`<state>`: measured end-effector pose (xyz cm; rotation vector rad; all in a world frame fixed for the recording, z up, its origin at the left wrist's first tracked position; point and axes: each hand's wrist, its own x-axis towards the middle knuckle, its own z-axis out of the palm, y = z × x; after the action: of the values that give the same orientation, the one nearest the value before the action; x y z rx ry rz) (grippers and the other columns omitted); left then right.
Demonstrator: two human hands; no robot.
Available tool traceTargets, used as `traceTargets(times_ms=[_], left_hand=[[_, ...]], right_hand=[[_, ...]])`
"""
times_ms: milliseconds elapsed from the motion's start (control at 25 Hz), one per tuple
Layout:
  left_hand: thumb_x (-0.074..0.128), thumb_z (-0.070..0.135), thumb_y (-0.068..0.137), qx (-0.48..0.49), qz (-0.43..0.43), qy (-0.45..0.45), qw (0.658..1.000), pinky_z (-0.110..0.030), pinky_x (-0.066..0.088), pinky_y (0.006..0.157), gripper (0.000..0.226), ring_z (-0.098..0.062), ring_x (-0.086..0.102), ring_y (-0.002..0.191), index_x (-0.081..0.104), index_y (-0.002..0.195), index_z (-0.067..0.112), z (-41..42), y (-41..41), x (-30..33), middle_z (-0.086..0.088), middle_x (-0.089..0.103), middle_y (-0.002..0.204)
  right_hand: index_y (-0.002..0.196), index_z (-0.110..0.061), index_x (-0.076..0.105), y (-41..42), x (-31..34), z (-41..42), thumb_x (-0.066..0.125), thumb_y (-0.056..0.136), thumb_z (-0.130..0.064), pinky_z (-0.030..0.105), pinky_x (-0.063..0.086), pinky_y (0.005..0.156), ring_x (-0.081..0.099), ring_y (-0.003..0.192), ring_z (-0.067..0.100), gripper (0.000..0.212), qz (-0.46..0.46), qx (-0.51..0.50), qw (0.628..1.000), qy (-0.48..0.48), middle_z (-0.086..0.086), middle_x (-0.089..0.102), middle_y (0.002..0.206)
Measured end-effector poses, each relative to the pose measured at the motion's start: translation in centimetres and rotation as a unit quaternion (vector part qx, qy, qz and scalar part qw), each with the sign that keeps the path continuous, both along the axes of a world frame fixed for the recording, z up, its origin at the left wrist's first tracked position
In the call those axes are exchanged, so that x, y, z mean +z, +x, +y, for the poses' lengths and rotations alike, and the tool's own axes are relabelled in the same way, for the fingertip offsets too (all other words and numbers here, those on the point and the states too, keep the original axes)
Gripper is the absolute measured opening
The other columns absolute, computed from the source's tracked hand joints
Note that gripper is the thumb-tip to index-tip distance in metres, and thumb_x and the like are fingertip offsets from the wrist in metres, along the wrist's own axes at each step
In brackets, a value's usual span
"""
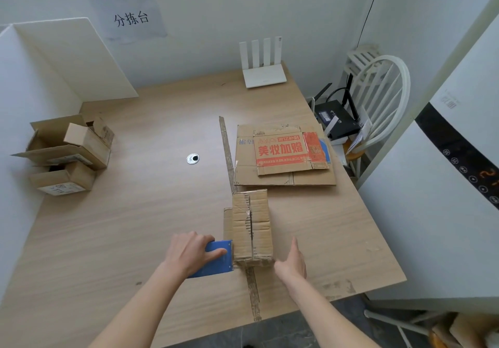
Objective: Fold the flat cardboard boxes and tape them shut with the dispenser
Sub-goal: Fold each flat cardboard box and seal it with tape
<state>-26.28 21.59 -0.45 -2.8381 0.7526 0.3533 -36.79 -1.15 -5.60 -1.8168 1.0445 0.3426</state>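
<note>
A small folded cardboard box (252, 226) stands on the wooden table (135, 226) near its front edge, its top flaps meeting in a ragged seam. My left hand (189, 251) grips the blue tape dispenser (217, 260), which sits against the box's near left corner. My right hand (293, 260) is flat, fingers straight, against the box's near right corner. A stack of flat cardboard boxes (285, 156), the top one printed in red, lies behind the folded box.
Several assembled small boxes (68, 153) stand at the table's left edge. A white router (263, 64) stands at the back. A metal grommet (192, 158) is in the table's middle. A white chair (378, 99) and a white appliance (445, 185) are on the right.
</note>
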Motion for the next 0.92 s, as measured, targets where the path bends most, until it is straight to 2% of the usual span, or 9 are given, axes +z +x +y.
traceTargets(times_ms=[80,160,240,320,440,560,720,920], left_hand=[[0.023,0.085,0.083,0.011,0.007,-0.021,1.000,-0.025,0.033,0.051,0.071,-0.014,0.061,0.070,0.067,0.110,0.035,0.3,-0.1,-0.1,0.006,0.072,0.090],[0.021,0.086,0.080,0.018,0.012,-0.030,0.999,-0.026,0.038,0.054,0.074,-0.014,0.063,0.071,0.067,0.112,0.037,0.6,-0.2,-0.2,0.007,0.072,0.090],[0.026,0.085,0.083,0.032,0.015,-0.033,0.999,-0.029,0.041,0.057,0.069,-0.015,0.064,0.073,0.066,0.113,0.038,0.7,-0.5,-0.6,0.006,0.072,0.090],[0.019,0.088,0.078,0.044,0.004,-0.049,0.998,-0.030,0.044,0.061,0.077,-0.017,0.065,0.074,0.066,0.114,0.038,0.9,-0.8,-0.8,0.005,0.072,0.090],[0.010,0.090,0.069,0.062,0.007,-0.068,0.996,-0.031,0.046,0.064,0.088,-0.018,0.062,0.072,0.064,0.119,0.042,1.4,-1.1,-1.1,0.004,0.073,0.092],[0.011,0.089,0.066,0.085,0.028,-0.083,0.993,-0.031,0.044,0.064,0.085,-0.015,0.055,0.071,0.061,0.122,0.048,2.6,-1.4,-0.8,0.007,0.073,0.093],[0.016,0.088,0.068,0.112,0.040,-0.093,0.988,-0.029,0.043,0.064,0.078,-0.014,0.061,0.077,0.063,0.118,0.051,4.6,-1.0,-0.2,0.010,0.072,0.088],[0.035,0.084,0.084,0.061,0.059,-0.045,0.995,-0.031,0.040,0.063,0.059,-0.013,0.055,0.075,0.063,0.120,0.047,4.1,0.0,0.7,0.010,0.073,0.097]], right_hand=[[0.161,-0.023,0.018,0.1,1.0,1.2,0.050,0.104,-0.015,0.037,0.029,0.120,0.028,0.151,0.024,0.066,-0.072,0.006,0.996,-0.053,0.003,0.025,0.166],[0.163,-0.018,0.003,0.9,1.6,2.8,0.040,0.107,-0.039,0.035,0.015,0.124,0.011,0.156,0.021,0.070,-0.107,0.083,0.988,-0.074,0.004,0.003,0.171],[0.158,-0.015,-0.020,1.5,1.2,3.8,0.033,0.103,-0.058,0.039,0.000,0.125,-0.008,0.156,0.023,0.089,-0.069,0.182,0.976,-0.097,0.006,-0.025,0.166],[0.152,-0.013,-0.034,2.1,0.7,4.2,0.035,0.097,-0.070,0.043,-0.003,0.126,-0.014,0.156,0.026,0.104,-0.035,0.227,0.967,-0.111,0.009,-0.035,0.162],[0.151,-0.015,-0.036,2.5,0.3,4.7,0.044,0.090,-0.077,0.043,0.010,0.126,0.001,0.156,0.030,0.118,-0.017,0.207,0.972,-0.108,0.008,-0.021,0.167],[0.153,-0.014,-0.033,2.5,0.1,4.8,0.044,0.089,-0.077,0.040,0.022,0.122,0.018,0.152,0.030,0.118,-0.013,0.208,0.965,-0.158,0.009,-0.007,0.170],[0.153,-0.015,-0.032,2.9,0.3,5.2,0.046,0.089,-0.076,0.040,0.022,0.121,0.022,0.150,0.031,0.118,-0.001,0.247,0.955,-0.163,0.008,-0.004,0.170],[0.153,-0.017,-0.033,3.3,0.3,4.7,0.049,0.089,-0.075,0.040,0.022,0.121,0.021,0.151,0.031,0.119,-0.004,0.256,0.954,-0.156,0.008,-0.002,0.170]])
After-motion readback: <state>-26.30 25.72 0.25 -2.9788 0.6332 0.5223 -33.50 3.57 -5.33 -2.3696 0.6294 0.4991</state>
